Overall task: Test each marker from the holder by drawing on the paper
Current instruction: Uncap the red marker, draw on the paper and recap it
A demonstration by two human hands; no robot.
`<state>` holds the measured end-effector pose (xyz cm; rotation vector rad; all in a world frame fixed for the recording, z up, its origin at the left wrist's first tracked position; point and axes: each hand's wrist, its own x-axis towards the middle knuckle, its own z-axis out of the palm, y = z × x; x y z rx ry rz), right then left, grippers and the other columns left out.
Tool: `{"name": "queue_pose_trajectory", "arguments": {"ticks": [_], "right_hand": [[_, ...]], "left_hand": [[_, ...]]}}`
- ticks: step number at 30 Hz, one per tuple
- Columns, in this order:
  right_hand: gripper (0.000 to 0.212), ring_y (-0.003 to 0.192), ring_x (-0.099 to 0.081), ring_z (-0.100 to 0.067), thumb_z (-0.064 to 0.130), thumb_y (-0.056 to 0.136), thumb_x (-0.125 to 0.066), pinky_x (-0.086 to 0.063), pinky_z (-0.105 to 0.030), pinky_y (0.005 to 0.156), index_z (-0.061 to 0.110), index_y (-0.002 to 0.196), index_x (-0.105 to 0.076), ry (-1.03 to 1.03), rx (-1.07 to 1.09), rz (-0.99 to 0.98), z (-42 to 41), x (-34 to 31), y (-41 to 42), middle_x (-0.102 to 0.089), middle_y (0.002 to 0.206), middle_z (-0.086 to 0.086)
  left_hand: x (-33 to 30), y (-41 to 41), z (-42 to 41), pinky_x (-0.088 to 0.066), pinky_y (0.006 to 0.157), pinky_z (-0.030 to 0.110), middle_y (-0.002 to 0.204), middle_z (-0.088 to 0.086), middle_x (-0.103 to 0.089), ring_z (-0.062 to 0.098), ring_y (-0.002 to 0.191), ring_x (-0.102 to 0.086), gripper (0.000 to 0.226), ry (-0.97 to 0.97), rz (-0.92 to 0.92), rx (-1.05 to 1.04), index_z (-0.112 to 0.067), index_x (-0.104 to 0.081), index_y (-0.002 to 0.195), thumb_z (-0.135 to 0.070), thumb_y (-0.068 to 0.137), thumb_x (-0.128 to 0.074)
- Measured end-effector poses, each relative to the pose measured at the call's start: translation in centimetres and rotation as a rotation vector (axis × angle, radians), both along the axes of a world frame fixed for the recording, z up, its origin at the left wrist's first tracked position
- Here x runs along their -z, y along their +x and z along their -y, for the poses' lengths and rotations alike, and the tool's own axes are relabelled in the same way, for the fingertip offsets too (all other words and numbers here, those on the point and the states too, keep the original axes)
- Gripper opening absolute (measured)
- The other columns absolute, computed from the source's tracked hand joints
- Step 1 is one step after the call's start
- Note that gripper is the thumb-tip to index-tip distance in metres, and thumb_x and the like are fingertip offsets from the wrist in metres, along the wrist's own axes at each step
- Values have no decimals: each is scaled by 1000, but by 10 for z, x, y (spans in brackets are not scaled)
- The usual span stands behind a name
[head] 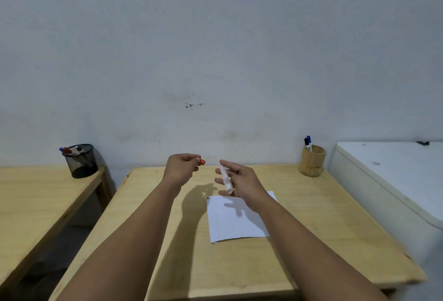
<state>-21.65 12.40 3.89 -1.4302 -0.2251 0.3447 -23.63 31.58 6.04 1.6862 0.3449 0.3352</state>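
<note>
While both hands hang above the wooden desk [167, 240], the left hand [181, 169] has its grip pinched around a red cap [202, 162], and the right hand [242, 182] holds a white marker [225, 177] loosely between thumb and fingers, the barrel blurred. Below the right hand lies the white paper [230, 221] with small marks at its far left corner. A wooden holder [311, 164] with two markers stands at the far right corner, and a black mesh cup [81, 160] with markers sits on the neighbouring desk to the left.
</note>
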Motion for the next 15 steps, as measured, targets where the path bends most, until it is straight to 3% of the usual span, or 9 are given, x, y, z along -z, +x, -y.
{"name": "queue_pose_trajectory", "arguments": {"ticks": [3,8,11,15], "right_hand": [[47,88,-79,-25,-9,107,-39,-69,-37,67,18,125,-74,6,33,9,2,-8,-7,-72,131,-18],[18,76,-72,-21,4,103,-67,-64,-31,61,15,111,-78,-53,103,152,7,-6,-9,-73,113,-25],[21,70,-58,-15,6,101,-67,-54,-26,58,26,101,-71,-269,83,337,6,0,-6,-65,97,-6],[29,66,-61,-10,12,96,-72,-50,-27,68,39,105,-65,-385,94,379,7,4,-4,-70,92,2]], "left_hand": [[-8,-3,6,-48,72,31,89,-4,-76,15,81,-65,17,11,11,9,-11,-76,108,-16,101,-61],[-19,-7,17,-48,69,30,89,-4,-75,14,80,-66,17,40,24,32,-9,-76,108,-15,100,-62],[-24,-7,22,-48,70,30,87,-4,-75,15,80,-66,17,59,34,40,-7,-76,108,-14,100,-63],[-28,-6,26,-48,69,28,86,-2,-75,17,80,-65,17,97,38,55,-7,-77,107,-13,99,-63]]}}
